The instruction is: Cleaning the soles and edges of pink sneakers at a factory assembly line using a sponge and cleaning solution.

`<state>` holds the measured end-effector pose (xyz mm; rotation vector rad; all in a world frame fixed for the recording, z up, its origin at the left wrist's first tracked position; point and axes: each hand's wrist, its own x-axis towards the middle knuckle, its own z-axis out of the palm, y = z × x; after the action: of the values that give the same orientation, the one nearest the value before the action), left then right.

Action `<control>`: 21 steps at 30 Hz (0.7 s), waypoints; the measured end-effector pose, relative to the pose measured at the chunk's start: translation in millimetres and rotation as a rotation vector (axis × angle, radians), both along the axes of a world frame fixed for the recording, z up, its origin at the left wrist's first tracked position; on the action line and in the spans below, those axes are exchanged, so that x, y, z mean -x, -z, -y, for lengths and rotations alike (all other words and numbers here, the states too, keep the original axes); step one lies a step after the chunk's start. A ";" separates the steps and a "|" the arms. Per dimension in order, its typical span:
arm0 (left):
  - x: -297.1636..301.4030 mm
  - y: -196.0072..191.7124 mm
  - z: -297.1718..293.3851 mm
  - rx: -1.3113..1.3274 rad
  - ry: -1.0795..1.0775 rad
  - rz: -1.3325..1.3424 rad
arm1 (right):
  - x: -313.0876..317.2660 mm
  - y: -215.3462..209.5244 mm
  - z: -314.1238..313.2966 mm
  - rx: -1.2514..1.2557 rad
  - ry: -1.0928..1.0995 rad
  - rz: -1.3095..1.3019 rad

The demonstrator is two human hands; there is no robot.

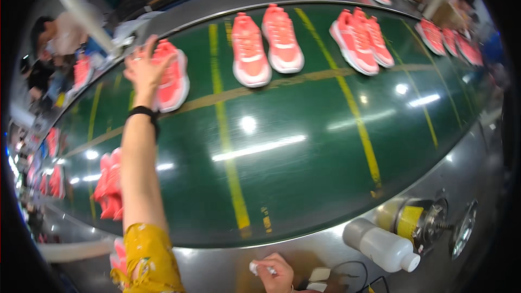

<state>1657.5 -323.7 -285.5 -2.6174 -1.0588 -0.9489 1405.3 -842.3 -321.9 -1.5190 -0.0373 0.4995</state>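
My left hand [144, 71] reaches over the green conveyor belt [282, 179], its fingers spread and nothing gripped. Its thumb lies across or just above a coral sneaker [175, 84] with a white sole; I cannot tell whether they touch. Low in the view, by the bench edge, my right hand [275, 274] is closed on a small white object [254, 267], mostly hidden by the fingers. Ahead on the belt sit a coral sneaker pair [251, 54] and, farther right, another pair [358, 43]. More coral shoes [111, 184] lie partly behind my left forearm.
A white plastic bottle [388, 249] lies on the metal bench beside a metal device with a yellow band [410, 222]. Cables and small pale pieces [319, 275] are near my right hand. Further sneakers [431, 37] stand far right. Other people work across the belt.
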 end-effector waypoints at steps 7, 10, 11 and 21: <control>-22.3 42.2 -78.6 0.184 -0.111 -0.393 | -4.6 11.5 6.9 -0.055 -0.126 0.095; -26.2 26.8 -81.5 0.343 -0.112 -0.432 | -9.0 5.7 14.2 -0.024 -0.212 0.061; -25.2 23.2 -75.7 0.264 -0.124 -0.462 | -9.4 5.7 12.6 -0.020 -0.196 0.072; 4.3 21.7 15.9 0.143 -0.073 -0.146 | 2.9 14.1 5.2 -0.120 -0.085 -0.027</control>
<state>1653.2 -339.6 -307.2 -2.6912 -1.2168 -0.6782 1402.4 -847.4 -336.0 -1.3977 -0.1092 0.5752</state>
